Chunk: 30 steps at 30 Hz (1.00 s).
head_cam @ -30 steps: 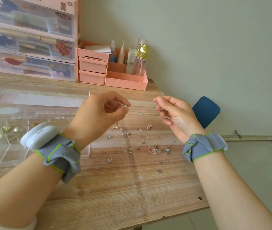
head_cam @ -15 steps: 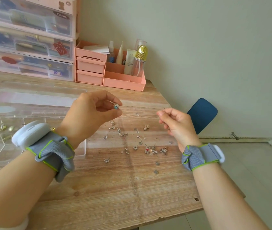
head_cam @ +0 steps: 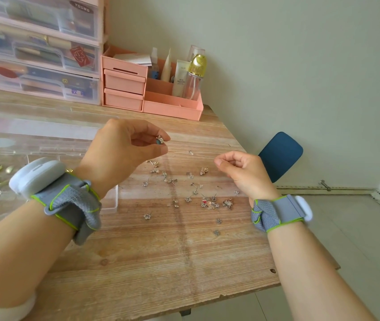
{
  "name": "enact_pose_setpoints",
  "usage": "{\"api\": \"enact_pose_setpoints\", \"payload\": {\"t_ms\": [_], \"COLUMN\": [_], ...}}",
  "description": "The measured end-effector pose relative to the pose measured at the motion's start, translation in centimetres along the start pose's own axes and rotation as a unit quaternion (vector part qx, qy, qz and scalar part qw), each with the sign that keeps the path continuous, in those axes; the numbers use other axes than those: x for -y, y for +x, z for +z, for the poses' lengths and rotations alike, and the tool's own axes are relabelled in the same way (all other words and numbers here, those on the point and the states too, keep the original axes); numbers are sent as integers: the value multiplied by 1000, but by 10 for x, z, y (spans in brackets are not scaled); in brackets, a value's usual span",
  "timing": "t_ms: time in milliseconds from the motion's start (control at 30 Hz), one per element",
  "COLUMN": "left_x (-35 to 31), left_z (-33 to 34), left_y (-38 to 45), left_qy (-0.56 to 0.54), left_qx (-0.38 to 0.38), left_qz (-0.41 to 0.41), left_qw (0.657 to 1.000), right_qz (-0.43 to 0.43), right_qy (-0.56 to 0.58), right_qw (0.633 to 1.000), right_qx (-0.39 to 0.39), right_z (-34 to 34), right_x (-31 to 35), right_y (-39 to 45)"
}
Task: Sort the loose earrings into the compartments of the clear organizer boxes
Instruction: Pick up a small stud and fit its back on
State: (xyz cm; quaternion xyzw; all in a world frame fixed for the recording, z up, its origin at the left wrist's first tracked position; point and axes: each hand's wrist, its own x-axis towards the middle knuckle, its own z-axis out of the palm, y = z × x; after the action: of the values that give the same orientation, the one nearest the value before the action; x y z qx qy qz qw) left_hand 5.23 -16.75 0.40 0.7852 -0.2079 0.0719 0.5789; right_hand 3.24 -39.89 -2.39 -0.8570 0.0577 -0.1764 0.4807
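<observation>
Left hand [head_cam: 124, 149] pinches an earring [head_cam: 159, 140] — right hand [head_cam: 244, 172] curled apart.

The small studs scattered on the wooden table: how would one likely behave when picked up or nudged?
Each loose stud looks tiny, so probably very light and easily flicked across the smooth table. Thin posts likely demand a fingertip pinch, as the left hand does with its earring.

A wooden table [head_cam: 161, 262] is set against a pale wall [head_cam: 288, 54]. At the table's far edge a pink caddy [head_cam: 161, 105] is placed, holding bottles and tubes, with stacked clear drawers [head_cam: 40, 54] just left of it. Right of the table a blue chair back [head_cam: 281, 154] is seen above a light floor [head_cam: 346, 239]. Soft daylight is cast evenly.
</observation>
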Motion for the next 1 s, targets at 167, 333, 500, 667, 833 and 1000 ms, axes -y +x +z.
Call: {"api": "enact_pose_setpoints", "payload": {"t_ms": [167, 333, 500, 667, 833, 1000], "left_x": [0, 1, 1, 1, 2, -1], "left_z": [-1, -1, -1, -1, -1, 0], "left_y": [1, 0, 1, 1, 1, 0], "left_qy": [4, 8, 14, 15, 8, -5], "left_qx": [-3, 2, 1, 6, 12, 24], "left_qz": [-5, -6, -6, -5, -7, 1], "left_qw": [1000, 1000, 1000, 1000, 1000, 1000], "right_qz": [-7, -26, -22, -7, -2, 45], "right_qy": [-38, -113, -164, -184, -151, 177], "right_qw": [999, 993, 986, 983, 988, 980], "right_qx": [25, 32, 20, 17, 18, 75], "right_z": [-1, 5, 6, 2, 4, -1], "right_x": [0, 0, 1, 3, 6, 21], "right_y": [-1, 1, 3, 0, 1, -6]}}
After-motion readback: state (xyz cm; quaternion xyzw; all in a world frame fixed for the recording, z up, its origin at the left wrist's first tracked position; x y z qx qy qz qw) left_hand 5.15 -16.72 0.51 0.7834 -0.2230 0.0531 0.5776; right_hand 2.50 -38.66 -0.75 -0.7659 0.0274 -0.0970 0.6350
